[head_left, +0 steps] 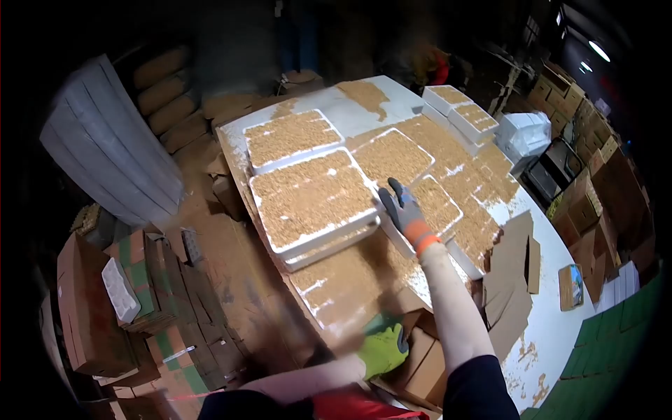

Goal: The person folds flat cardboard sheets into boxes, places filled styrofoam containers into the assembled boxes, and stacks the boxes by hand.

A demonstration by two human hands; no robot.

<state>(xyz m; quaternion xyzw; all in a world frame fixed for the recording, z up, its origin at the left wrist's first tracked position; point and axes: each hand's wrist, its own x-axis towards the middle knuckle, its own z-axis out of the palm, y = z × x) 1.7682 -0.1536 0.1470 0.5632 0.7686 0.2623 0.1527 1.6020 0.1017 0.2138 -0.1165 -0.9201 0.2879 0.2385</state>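
Observation:
My right hand (406, 213), in a grey glove with dark fingertips and an orange cuff, is stretched over the table with its fingers apart. It is at the right corner of a stacked white tray (315, 199) filled with tan, crumbly material; I cannot tell whether it touches. Beside it are two more filled trays, one behind (392, 157) and one to the right (437, 203). Lower down, my left hand (383, 350), in a lime-green glove with dark fingertips, has its fingers curled at the edge of an open cardboard box (427, 357).
Tan crumbs cover much of the white table (553, 259). Another filled tray (290, 136) sits at the back left, with smaller ones (472, 119) at the far right. Torn cardboard (514, 280) lies on the right. Stacked cartons (94, 308) stand left.

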